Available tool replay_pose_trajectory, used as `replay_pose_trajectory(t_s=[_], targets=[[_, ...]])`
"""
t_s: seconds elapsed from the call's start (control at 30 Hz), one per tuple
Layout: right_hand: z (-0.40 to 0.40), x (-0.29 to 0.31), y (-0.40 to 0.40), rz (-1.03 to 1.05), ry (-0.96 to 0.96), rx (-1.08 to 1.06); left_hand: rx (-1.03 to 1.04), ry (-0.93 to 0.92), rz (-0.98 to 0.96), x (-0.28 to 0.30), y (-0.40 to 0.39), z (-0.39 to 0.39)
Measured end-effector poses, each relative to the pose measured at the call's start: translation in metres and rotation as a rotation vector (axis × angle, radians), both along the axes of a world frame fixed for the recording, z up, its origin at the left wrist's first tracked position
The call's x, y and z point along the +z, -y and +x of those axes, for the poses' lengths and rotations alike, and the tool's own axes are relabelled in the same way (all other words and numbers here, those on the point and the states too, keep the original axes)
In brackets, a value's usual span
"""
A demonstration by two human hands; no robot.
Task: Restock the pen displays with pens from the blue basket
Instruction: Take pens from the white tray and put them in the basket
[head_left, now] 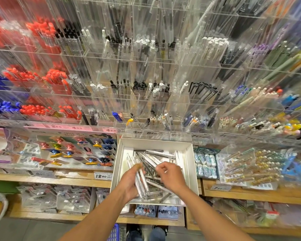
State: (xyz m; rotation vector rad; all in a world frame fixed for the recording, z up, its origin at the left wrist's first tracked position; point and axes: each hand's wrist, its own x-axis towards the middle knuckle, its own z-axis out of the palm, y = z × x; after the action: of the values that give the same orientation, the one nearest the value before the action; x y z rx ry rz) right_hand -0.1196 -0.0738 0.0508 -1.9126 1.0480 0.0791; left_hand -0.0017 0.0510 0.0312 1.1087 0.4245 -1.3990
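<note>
The left hand (131, 181) grip clamps a bundle of clear pens (142, 184), light, rigid and slippery; beside it the right hand (170, 174) grip pinches another mid-barrel.

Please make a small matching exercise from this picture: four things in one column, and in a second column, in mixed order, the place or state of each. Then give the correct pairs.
Things
1. left hand
2. right hand
3. white box
4. blue basket

Places or states
A. on the floor, only a corner visible at the bottom edge
B. holds a bundle of clear pens
C. sits on the wooden shelf, open, with loose pens inside
D. reaches into the box, fingers bent over the loose pens

Pairs: 1-B, 2-D, 3-C, 4-A
</note>
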Motion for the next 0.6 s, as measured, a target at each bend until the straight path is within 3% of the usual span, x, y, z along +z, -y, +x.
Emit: replay_pose_trajectory(t_s=[0.07, 0.2, 0.3, 0.4, 0.6], targets=[[-0.007, -0.004, 0.018, -0.180, -0.136, -0.034, 0.014, 0.031, 0.030, 0.001, -0.002, 0.002], [-0.016, -0.015, 0.027, -0.248, -0.472, 0.118, 0.017, 0.033, 0.046, 0.001, -0.002, 0.002], [-0.013, -0.021, 0.025, -0.284, -0.507, 0.164, 0.024, 0.009, 0.037, 0.003, -0.002, 0.000], [-0.008, -0.016, 0.032, -0.143, -0.491, 0.090, 0.023, 0.022, 0.037, 0.003, -0.001, -0.001], [-0.025, 0.016, 0.036, 0.367, -0.273, -0.109, 0.017, 0.030, 0.050, 0.004, 0.000, -0.001]])
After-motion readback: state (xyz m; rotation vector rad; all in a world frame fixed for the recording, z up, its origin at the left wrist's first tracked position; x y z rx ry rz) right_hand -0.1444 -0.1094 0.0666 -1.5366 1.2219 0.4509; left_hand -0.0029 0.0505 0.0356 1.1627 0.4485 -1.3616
